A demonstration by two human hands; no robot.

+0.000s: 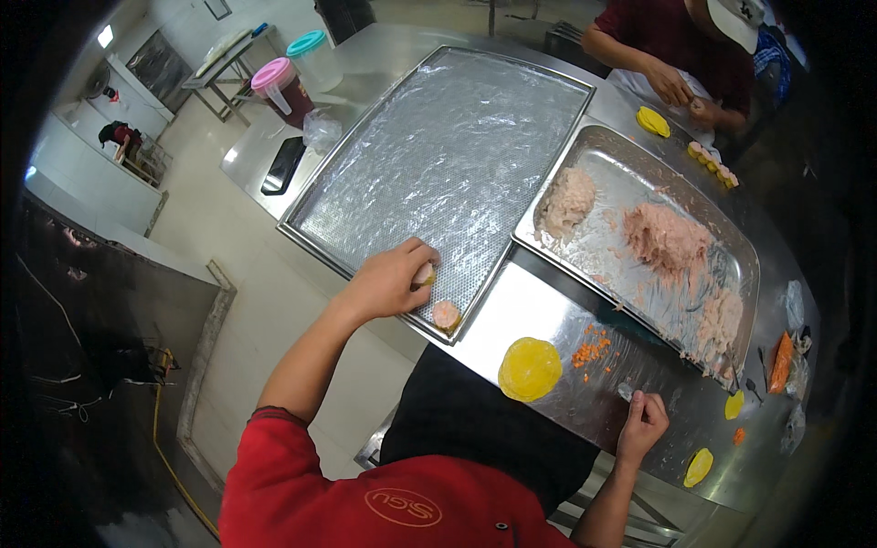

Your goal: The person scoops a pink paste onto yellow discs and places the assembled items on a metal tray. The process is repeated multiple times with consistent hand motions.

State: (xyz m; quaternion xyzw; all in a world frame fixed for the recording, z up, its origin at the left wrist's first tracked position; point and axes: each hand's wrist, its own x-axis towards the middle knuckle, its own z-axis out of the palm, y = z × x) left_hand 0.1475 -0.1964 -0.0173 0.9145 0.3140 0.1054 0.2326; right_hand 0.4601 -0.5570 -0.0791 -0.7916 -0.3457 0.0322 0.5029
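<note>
At the near corner of a large metal tray point(438, 155) lined with clear film, my left hand point(393, 281) has its fingers closed round a small open-topped dumpling point(424, 273) with pale filling and a yellow wrapper. A second dumpling point(446, 315) sits in the corner beside it. My right hand point(645, 422) is closed over the table's near edge, gripping a small shiny spreader point(626, 392) whose handle is hidden in the fingers. Between my hands lies a stack of round yellow wrappers point(530, 370), with chopped orange bits point(592, 347) next to it.
A deep steel pan point(610, 242) holds mounds of pink minced meat point(671, 239). Across the table, a co-worker's hands point(687, 99) work near yellow wrappers point(653, 121) and a row of dumplings point(713, 164). A phone point(283, 166) and lidded jugs point(283, 91) stand at the far left.
</note>
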